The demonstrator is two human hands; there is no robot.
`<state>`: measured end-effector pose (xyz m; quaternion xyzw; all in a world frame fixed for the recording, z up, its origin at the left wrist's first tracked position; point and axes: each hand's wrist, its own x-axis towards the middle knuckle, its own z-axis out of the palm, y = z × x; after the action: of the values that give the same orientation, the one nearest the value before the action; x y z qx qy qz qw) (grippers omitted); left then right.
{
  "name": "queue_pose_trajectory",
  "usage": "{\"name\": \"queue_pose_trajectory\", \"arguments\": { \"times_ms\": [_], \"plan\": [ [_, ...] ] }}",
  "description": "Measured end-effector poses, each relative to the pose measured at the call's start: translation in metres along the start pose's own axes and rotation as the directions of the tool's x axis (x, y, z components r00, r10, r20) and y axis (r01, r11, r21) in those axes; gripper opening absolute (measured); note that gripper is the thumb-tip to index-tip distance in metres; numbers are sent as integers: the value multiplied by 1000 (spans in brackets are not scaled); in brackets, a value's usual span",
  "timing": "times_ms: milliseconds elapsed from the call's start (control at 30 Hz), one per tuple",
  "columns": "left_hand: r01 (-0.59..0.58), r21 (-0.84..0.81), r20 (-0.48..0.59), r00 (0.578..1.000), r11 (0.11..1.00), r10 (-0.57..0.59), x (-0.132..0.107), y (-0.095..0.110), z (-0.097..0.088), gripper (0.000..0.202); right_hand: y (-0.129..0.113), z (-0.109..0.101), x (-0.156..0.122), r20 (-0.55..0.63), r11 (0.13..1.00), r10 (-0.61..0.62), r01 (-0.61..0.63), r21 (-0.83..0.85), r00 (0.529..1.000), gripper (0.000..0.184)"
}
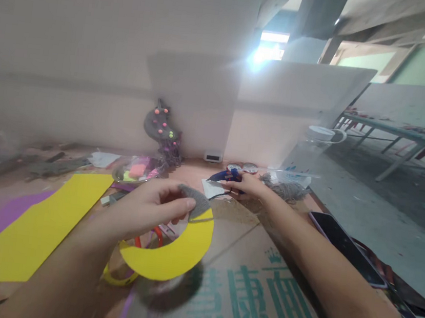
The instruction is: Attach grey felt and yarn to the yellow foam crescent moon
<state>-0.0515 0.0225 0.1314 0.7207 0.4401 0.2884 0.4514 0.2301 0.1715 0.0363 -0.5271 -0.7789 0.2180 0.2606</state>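
Note:
My left hand [158,201] pinches a yellow crescent-shaped cutout [177,260] by its upper end, which is wrapped in grey yarn [197,204]. The bare yellow part curves down and to the left above the cardboard. Farther back, my right hand [247,185] is closed on a blue glue gun [220,176], whose tip points left over a white piece of paper [212,189]. Beneath the crescent lie scissors with red-orange handles [157,236] and a yellow ring, perhaps a tape roll [120,278], both partly hidden.
Printed cardboard [249,297] covers the table's front. Yellow sheet [45,226] and purple sheet [6,224] lie left. Behind are a bowl of pompoms [137,171], a decorated grey crescent [158,123], grey yarn [288,190] and a plastic jug [306,152]. A phone [346,247] lies right.

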Motion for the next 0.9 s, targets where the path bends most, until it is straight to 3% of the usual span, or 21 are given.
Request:
{"name": "queue_pose_trajectory", "arguments": {
  "times_ms": [67,167,300,367,467,633,733,800,900],
  "plan": [
    [0,-32,-36,999,999,-1,4,-1,1,24,-1,-7,-4,23,987,94,-90,-134,995,35],
    [3,-51,-88,996,999,-8,7,-3,5,25,-14,-21,-19,-10,951,94,-92,-296,996,34],
    [-5,-37,-153,988,999,0,11,-6,10,24,-57,-41,-54,-65,926,-18,-8,-378,998,32],
    [-25,-37,-177,984,999,18,13,-7,13,24,-81,-49,-74,-78,913,-182,139,-385,980,33],
    [-47,-32,-212,976,998,39,15,-9,17,25,-109,-52,-97,-127,952,-248,216,-219,960,32],
    [-68,40,-282,956,997,76,17,-11,21,27,-121,-41,-111,99,954,-234,209,215,967,50],
    [-79,63,-292,952,995,94,17,-11,21,29,-120,-39,-109,114,957,-240,215,195,964,32],
    [-78,71,-274,957,994,95,16,-9,21,29,-119,-41,-106,39,961,-245,237,144,969,22],
    [-65,70,-234,969,995,80,14,-5,21,25,-118,-47,-103,-54,957,-240,245,155,969,20]
  ]
}}
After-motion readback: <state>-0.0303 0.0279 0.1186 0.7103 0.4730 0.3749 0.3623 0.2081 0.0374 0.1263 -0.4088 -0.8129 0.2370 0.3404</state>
